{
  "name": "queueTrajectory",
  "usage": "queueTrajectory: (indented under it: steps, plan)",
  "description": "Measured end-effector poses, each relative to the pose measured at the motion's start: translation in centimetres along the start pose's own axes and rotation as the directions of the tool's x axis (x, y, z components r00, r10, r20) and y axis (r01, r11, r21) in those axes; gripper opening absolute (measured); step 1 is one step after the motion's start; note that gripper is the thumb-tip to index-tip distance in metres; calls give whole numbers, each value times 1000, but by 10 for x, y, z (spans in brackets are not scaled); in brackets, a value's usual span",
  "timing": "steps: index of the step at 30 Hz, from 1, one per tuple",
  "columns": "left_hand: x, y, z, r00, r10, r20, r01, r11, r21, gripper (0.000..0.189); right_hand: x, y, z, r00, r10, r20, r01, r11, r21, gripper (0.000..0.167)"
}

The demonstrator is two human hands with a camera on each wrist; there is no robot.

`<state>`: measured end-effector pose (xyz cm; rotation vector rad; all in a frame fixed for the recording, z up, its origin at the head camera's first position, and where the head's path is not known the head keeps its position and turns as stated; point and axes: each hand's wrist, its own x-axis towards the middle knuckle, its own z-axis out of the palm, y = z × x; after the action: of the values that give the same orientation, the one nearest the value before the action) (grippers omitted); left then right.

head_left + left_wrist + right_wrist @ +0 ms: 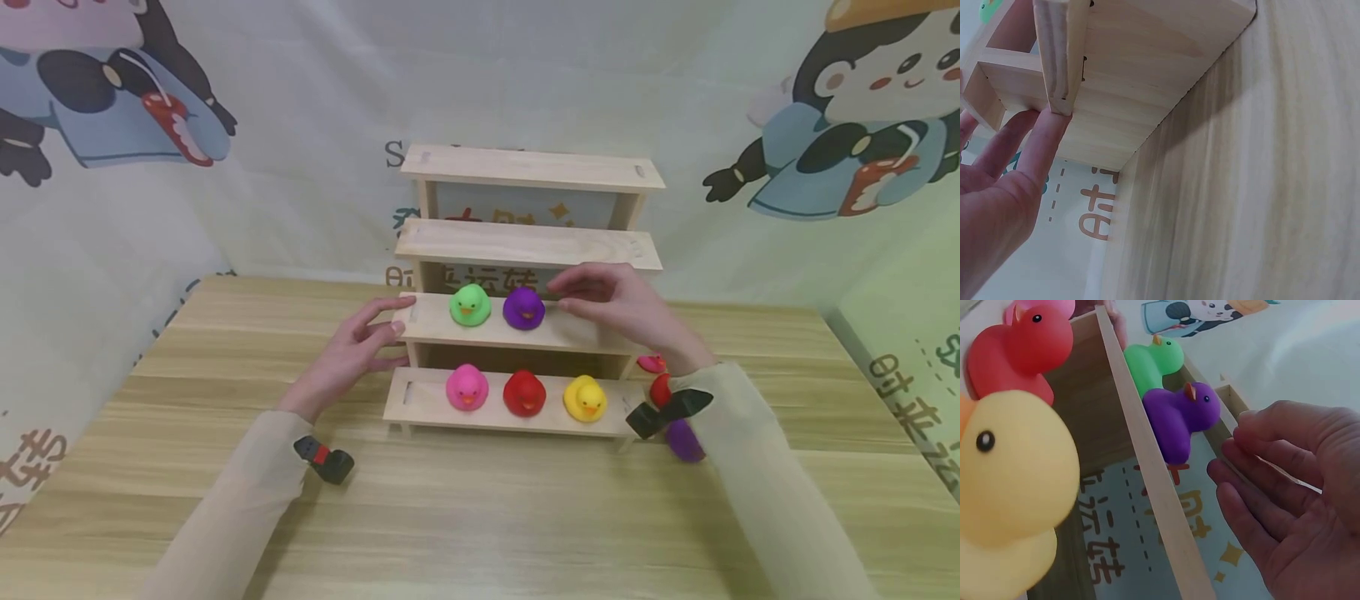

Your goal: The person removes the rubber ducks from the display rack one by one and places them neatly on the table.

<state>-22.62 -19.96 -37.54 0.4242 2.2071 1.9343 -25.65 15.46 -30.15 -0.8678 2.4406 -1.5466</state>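
A four-tier wooden step shelf (pixel 528 243) stands on the table. My left hand (pixel 343 360) holds the left end of its second tier from the bottom, fingertips against the plank (pixel 1060 56). On that tier sit a green rubber duck (pixel 470 306) and a purple rubber duck (pixel 523 309). Just right of the purple duck, my right hand (pixel 618 302) hovers with fingers loosely bent, holding nothing; a gap shows in the right wrist view. The lowest tier carries a pink duck (pixel 467 388), a red duck (pixel 524 394) and a yellow duck (pixel 585 399).
Right of the shelf, beneath my right wrist, lie a pink thing (pixel 652 363), a red one (pixel 660 389) and a purple one (pixel 685 441), all partly hidden. A printed cloth (pixel 315 208) hangs behind. The wooden tabletop (pixel 480 508) extends toward me.
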Motion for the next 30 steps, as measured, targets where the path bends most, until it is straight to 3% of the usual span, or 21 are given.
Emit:
queueTrajectory:
  steps: [9,21,30]
  plan:
    - [-1,1,1,1000,-5,-4,5,1000,20,46,8,-5,12,1000,19,22,-20,999,37,32]
    - [0,0,1,1000,0,-1,0,1000,-7,45,13,-2,26,1000,-25,-4,25,1000,-16,34]
    - [0,-2,0,1000,9,5,-9,1000,-16,46,9,-1,26,999,-15,-31,13,998,-55,32]
